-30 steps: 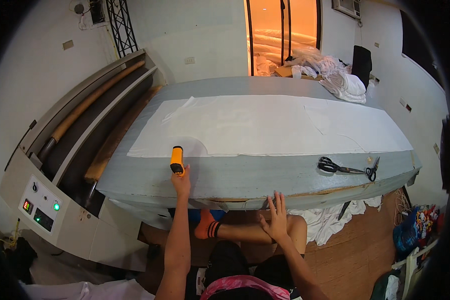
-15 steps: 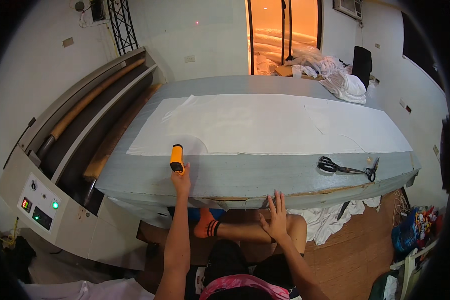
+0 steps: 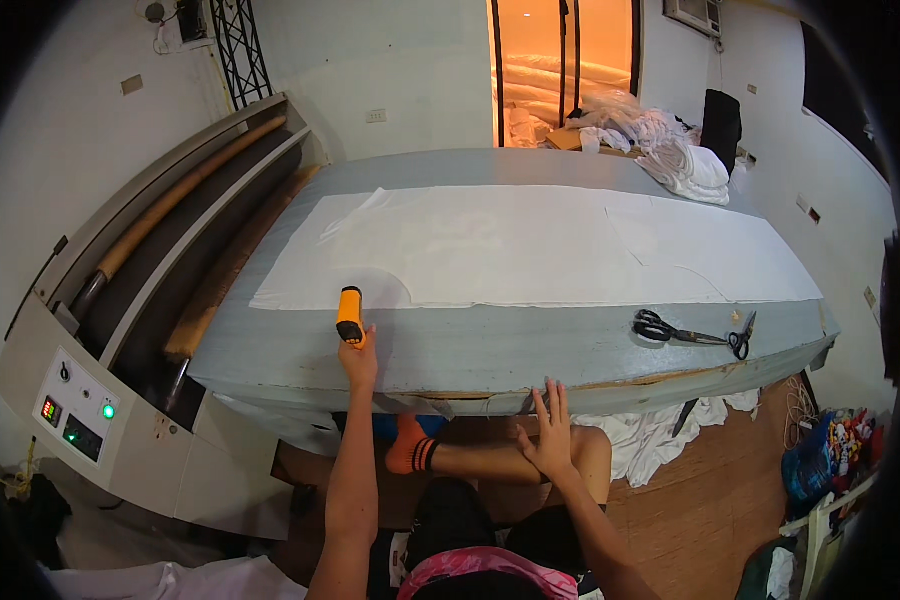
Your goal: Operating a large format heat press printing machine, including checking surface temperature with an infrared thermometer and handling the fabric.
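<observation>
My left hand [image 3: 358, 358] is wrapped round the handle of an orange and black infrared thermometer [image 3: 350, 316], held up over the near left of the table and tilted away from me. Beyond it a long white fabric sheet [image 3: 530, 245] lies across the grey-blue table [image 3: 470, 350], with cut-like lines on its right part. At the table's front edge my right hand [image 3: 550, 435] is open, its fingers stretched toward the edge and the palm near my bent knee. It holds nothing. Two pairs of black-handled scissors [image 3: 680, 332] lie on the table's right side.
A roller heat press [image 3: 80, 400] with lit indicators stands along the left. Folded white cloth [image 3: 685, 172] sits at the table's far right corner. White fabric [image 3: 650, 445] lies on the floor under the table, and a colourful bag [image 3: 820, 460] stands at the right.
A small red light dot on the far wall no longer shows. The view has shifted very slightly; both hands keep nearly the same place and hold.
</observation>
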The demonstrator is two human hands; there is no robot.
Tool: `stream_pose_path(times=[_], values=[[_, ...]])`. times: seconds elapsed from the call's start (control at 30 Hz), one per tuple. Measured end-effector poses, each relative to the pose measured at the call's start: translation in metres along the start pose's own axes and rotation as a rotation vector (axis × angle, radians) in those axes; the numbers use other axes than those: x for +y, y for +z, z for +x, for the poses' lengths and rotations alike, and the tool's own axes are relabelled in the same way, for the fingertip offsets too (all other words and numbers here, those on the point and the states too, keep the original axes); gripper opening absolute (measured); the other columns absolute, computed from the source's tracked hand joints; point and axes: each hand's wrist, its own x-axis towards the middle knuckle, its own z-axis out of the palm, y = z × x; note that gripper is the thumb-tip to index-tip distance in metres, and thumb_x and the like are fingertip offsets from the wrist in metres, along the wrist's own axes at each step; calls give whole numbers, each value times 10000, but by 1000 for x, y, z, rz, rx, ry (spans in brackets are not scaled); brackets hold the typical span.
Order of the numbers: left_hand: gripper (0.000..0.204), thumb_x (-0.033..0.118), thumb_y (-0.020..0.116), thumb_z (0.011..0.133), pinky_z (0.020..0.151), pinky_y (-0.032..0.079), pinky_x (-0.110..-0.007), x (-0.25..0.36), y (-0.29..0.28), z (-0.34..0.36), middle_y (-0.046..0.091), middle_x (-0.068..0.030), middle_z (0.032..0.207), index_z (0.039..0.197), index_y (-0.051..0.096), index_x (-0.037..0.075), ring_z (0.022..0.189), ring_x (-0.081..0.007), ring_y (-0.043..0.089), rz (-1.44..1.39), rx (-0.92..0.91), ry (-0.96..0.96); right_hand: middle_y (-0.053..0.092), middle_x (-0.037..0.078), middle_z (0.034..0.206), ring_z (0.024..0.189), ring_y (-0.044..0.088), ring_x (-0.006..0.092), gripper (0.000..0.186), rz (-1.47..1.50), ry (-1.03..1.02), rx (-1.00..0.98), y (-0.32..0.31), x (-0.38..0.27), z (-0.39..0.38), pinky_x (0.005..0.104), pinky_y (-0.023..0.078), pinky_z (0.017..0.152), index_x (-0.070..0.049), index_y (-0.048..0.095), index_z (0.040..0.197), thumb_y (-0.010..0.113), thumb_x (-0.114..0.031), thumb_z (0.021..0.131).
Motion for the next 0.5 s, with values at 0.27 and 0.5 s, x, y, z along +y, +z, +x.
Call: stream_pose_path(times=[0.27,0.5], values=[[263,151,748,914,807,488,-267,4,-2,1,659,-43,943,1100,631,6,859,-117,610,53,-5,-42,223,239,1612,1480,189,487,797,13,8,-7,4,4,0,548,252,1178,-66,349,1527,700,-197,824],[252,169,744,920,748,507,-294,-4,1,1,672,-64,914,1042,620,-13,820,-143,631,-54,6,21,221,232,1616,1483,186,483,804,-2,18,-14,3,2,0,544,249,1182,-67,347,1528,707,-192,820]])
